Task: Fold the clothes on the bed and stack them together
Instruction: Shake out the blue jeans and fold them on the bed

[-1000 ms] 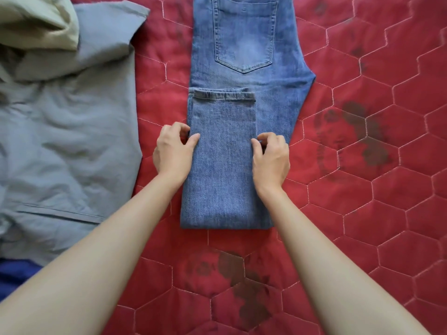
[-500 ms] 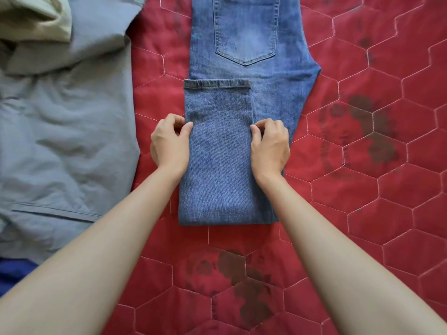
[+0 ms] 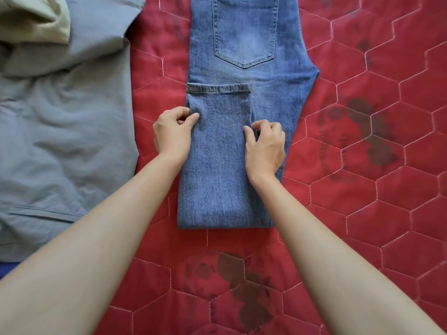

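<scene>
Blue jeans point(image 3: 217, 170), grey garment point(image 3: 63, 141), red hexagon-stitched quilt point(image 3: 387, 213)

Centre: folded blue denim jeans point(image 3: 229, 165) lie on the red quilted bedspread point(image 3: 362, 213).
Left: grey cotton garment point(image 3: 65, 141), apart from the jeans.
Far left corner: pale green cloth point(image 3: 31, 18) on it.

All I get from the head camera is the bed's red quilted cover point(image 3: 377, 213), stitched in pale hexagon lines and printed with dark, faded floral patches. Soft, even light falls across it. I can't see walls, floor or windows.
</scene>
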